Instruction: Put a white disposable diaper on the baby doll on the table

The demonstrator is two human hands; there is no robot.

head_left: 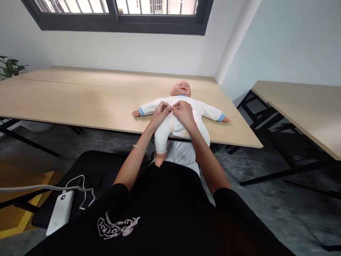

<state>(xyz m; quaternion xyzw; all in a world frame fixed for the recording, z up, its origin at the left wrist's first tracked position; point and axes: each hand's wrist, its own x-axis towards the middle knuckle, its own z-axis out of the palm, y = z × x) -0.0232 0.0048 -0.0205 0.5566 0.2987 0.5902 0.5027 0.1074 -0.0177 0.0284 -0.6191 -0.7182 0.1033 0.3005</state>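
Looking down from head height, the view shows a baby doll (181,89) lying on its back near the front edge of a long pale wooden surface (80,99), arms spread out to either side and 1 leg hanging over the edge toward the person's lap. The doll wears a white one-piece suit (205,108) with blue cuffs. Both of the person's hands meet on the doll's chest, just below the chin: the left hand (160,111) and the right hand (183,110) are each curled with fingertips pinched on the front of the suit, close enough to touch each other. Exactly what lies between the fingertips is too small to tell; it may be a snap or a fold of cloth. A thin bracelet (140,147) circles the left wrist. The suit looks soft, thin and floppy, best gripped by its edges with fingertips, while the doll beneath seems light, with a firm, smooth head and limp, padded limbs, so it would likely shift if tugged hard. On the dark seat at lower left rests a white power bank (60,211) with a looping white cable (80,188). A second surface (298,103) stands to the right, a dark-framed window (117,17) runs above, and a plant (9,67) peeks in at far left.
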